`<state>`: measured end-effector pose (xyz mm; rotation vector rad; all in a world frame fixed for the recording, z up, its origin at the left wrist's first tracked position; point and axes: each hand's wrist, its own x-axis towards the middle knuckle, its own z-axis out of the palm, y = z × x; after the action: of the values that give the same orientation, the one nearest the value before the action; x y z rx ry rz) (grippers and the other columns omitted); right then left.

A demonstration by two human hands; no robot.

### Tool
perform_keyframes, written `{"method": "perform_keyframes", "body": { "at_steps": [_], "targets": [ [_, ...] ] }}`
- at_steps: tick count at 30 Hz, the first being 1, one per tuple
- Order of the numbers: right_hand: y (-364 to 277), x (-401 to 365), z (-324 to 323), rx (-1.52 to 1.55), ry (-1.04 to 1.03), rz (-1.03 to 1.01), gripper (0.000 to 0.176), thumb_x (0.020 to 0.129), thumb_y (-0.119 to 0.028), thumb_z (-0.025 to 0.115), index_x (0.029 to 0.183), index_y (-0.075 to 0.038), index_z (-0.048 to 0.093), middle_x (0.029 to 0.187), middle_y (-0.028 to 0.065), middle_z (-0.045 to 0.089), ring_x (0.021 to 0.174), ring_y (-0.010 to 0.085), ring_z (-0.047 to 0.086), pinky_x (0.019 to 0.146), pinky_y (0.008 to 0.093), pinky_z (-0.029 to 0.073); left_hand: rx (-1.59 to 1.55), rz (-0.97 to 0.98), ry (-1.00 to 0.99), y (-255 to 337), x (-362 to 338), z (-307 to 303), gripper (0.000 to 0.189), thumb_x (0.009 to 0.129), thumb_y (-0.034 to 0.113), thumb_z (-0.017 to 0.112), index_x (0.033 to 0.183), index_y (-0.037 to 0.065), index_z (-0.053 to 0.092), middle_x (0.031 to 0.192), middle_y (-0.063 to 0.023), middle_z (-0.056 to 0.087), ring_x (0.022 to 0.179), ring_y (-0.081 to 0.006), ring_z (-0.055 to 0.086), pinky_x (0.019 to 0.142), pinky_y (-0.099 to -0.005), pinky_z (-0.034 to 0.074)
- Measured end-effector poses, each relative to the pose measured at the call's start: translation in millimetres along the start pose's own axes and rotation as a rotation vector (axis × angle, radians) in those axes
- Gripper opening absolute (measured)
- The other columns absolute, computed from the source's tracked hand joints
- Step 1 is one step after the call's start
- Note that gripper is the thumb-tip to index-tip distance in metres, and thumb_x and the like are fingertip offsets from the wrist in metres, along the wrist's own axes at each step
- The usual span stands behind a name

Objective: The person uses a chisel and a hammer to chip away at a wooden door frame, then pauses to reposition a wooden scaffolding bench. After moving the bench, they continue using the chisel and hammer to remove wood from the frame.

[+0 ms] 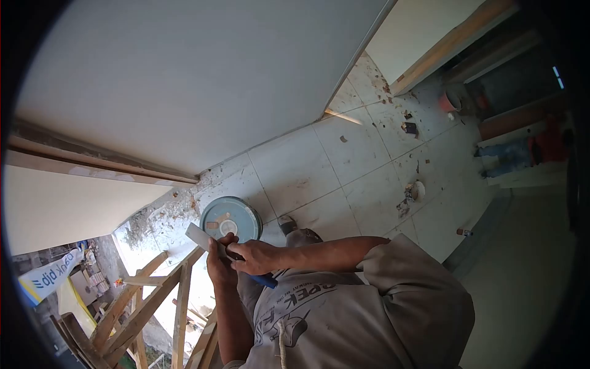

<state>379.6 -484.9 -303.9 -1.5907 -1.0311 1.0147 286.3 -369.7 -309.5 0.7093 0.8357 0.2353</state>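
Note:
Both hands are together in front of the chest, over the near edge of a round grey-green lid or bucket top (246,215). My left hand (220,265) is closed round a flat, pale rectangular piece (200,236) that sticks out towards the upper left. My right hand (253,256) is closed against the same piece, its fingers touching the left hand; whether it also holds something small is hidden. A blue object (264,281), perhaps a handle, shows just below the hands.
Wooden framing (141,307) stands at the lower left. A grey wall (184,80) rises ahead. Debris, a small dark box (409,128) and a red bucket (450,101) are on the tiled floor (301,178). Another person (528,150) is at the far right.

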Motion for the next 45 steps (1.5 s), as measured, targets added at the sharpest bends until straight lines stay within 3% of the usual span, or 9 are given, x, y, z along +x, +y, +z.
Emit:
{"method": "perform_keyframes", "body": {
  "at_steps": [7,12,24,30,34,37,43,44,45],
  "targets": [
    [7,-33,-68,-0.031,0.093,0.042,0.037,0.087,-0.027,0.059,0.109,0.002,0.058,0.084,0.0246,0.066,0.082,0.0388,0.066,0.075,0.0439,0.05,0.006,-0.011,0.248,17,34,53,0.04,0.096,0.047,0.052,0.098,0.007,0.053,0.061,0.0042,0.044,0.049,-0.0079,0.045,0.049,-0.0266,0.043],
    [51,-72,-135,-0.069,0.324,0.343,0.032,0.088,-0.029,0.055,0.095,0.001,0.062,0.087,0.0216,0.067,0.087,0.0389,0.065,0.08,0.0449,0.049,0.016,-0.066,0.167,1,76,72,0.04,0.097,0.043,0.052,0.104,0.004,0.051,0.06,0.0067,0.041,0.046,-0.0039,0.039,0.047,-0.0203,0.036],
    [29,-138,-199,-0.309,0.482,0.521,0.03,0.09,-0.03,0.057,0.099,-0.002,0.06,0.083,0.0172,0.068,0.083,0.0334,0.066,0.079,0.0429,0.051,-0.005,-0.081,0.272,-44,90,61,0.027,0.094,0.035,0.056,0.095,0.009,0.055,0.062,0.0051,0.04,0.049,-0.0055,0.04,0.049,-0.0237,0.038],
    [51,-175,-200,-0.204,0.695,0.639,0.033,0.089,-0.03,0.052,0.098,0.0,0.062,0.092,0.0215,0.067,0.092,0.0382,0.064,0.085,0.045,0.049,0.113,-0.034,0.187,-37,105,74,0.039,0.091,0.038,0.058,0.108,0.003,0.052,0.066,0.0069,0.034,0.049,-0.0029,0.034,0.045,-0.0171,0.034],
    [33,-140,-197,-0.319,0.654,0.495,0.033,0.091,-0.031,0.055,0.104,0.0,0.061,0.09,0.0208,0.068,0.087,0.0369,0.066,0.078,0.045,0.05,0.122,0.104,0.091,-19,97,92,0.047,0.093,0.037,0.057,0.119,-0.001,0.046,0.066,0.0063,0.034,0.051,-0.0017,0.036,0.047,-0.0146,0.035],
    [30,-125,-193,-0.375,0.616,0.461,0.034,0.091,-0.03,0.056,0.105,0.0,0.06,0.088,0.0221,0.067,0.083,0.0372,0.066,0.076,0.0459,0.051,0.053,-0.007,0.08,-18,113,81,0.035,0.094,0.04,0.055,0.104,0.006,0.053,0.054,0.0048,0.037,0.039,-0.0073,0.034,0.035,-0.0228,0.031],
    [35,-130,-171,-0.448,0.739,0.347,0.03,0.089,-0.027,0.054,0.091,0.002,0.059,0.076,0.0244,0.065,0.074,0.0397,0.066,0.069,0.0485,0.051,-0.087,-0.152,0.096,-40,115,60,0.025,0.097,0.025,0.048,0.105,0.002,0.054,0.056,0.0044,0.038,0.042,-0.0085,0.031,0.037,-0.0224,0.033],
    [41,-133,-166,-0.424,0.744,0.348,0.031,0.089,-0.028,0.054,0.091,0.002,0.059,0.076,0.0248,0.065,0.074,0.0401,0.066,0.069,0.0489,0.051,0.461,0.352,-0.337,-97,203,-35,0.029,0.098,0.019,0.043,0.115,-0.003,0.05,0.06,0.0018,0.039,0.046,-0.0095,0.034,0.041,-0.0236,0.037],
    [42,-137,-161,-0.435,0.753,0.347,0.031,0.089,-0.028,0.054,0.091,0.002,0.059,0.076,0.0248,0.065,0.074,0.0401,0.066,0.069,0.0489,0.051,0.454,0.356,-0.349,-108,214,-38,0.029,0.098,0.019,0.043,0.115,-0.003,0.05,0.06,0.0018,0.039,0.046,-0.0095,0.034,0.041,-0.0236,0.037]
  ]
}}
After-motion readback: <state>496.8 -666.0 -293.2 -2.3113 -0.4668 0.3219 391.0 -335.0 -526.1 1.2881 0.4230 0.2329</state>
